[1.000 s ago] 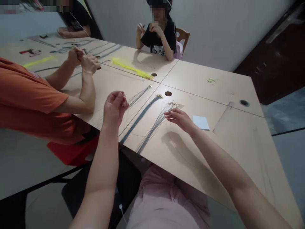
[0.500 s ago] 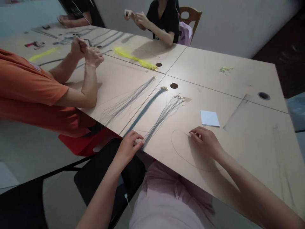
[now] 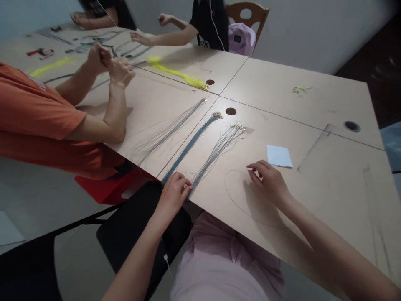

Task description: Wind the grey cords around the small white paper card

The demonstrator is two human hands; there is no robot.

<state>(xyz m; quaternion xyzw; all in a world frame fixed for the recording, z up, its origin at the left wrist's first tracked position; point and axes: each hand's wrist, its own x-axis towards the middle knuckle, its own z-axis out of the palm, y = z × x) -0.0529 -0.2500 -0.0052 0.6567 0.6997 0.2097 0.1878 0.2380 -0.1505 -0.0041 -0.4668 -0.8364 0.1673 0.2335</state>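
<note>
Near the table's front edge, my left hand (image 3: 174, 193) is at the lower end of a bundle of thin grey cords (image 3: 216, 151), its thumb and forefinger pinched; whatever lies between the tips is too small to make out. A denser blue-grey bundle (image 3: 191, 144) ends just above that hand. My right hand (image 3: 267, 179) hovers over the table with thumb and fingers apart and nothing visible between them. Beneath it, one thin cord (image 3: 226, 188) curves in a loop on the wood. Just beyond is a white paper square (image 3: 279, 156).
Another grey bundle (image 3: 175, 128) and a yellow bundle (image 3: 175, 73) lie farther left. A person in an orange sleeve (image 3: 40, 100) sits at left, with others across the table (image 3: 338, 108). Small yellow-green pieces (image 3: 301, 90) lie at the back right.
My left thumb and forefinger have come closer together. My right hand has shifted slightly up, its fingers somewhat more spread. The person across has stretched an arm out to the left.
</note>
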